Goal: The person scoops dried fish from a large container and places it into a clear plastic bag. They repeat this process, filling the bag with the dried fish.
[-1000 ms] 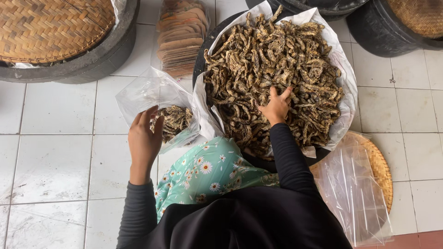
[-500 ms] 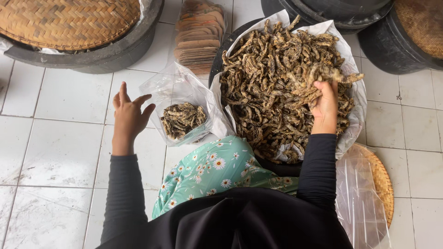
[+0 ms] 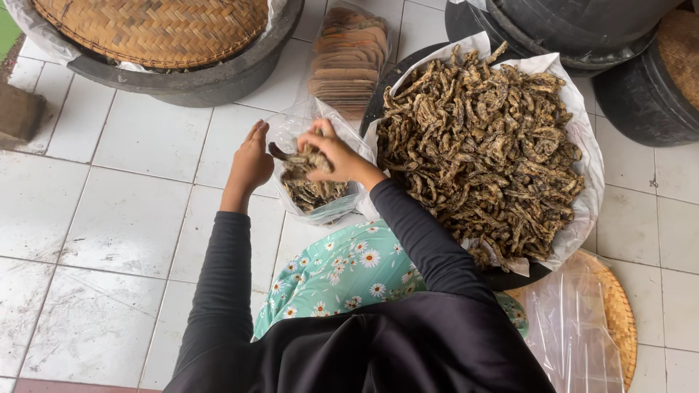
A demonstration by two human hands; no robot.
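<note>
Bare white floor tile (image 3: pixel 109 218) lies open to the left and near; to the right a big black tub lined with white plastic (image 3: pixel 582 145), heaped with dried fish (image 3: pixel 480 145), crowds the clear plastic bag (image 3: pixel 317 200) that stands just beside its rim; both forearms reach far from the body in dark sleeves; the left hand (image 3: pixel 251 164) stands edge-on, fingers straight and loosely open against the bag's left side; the right hand (image 3: pixel 335 153) is curled over the bag's mouth, fingers closed on a clump of dried fish (image 3: pixel 298 160).
</note>
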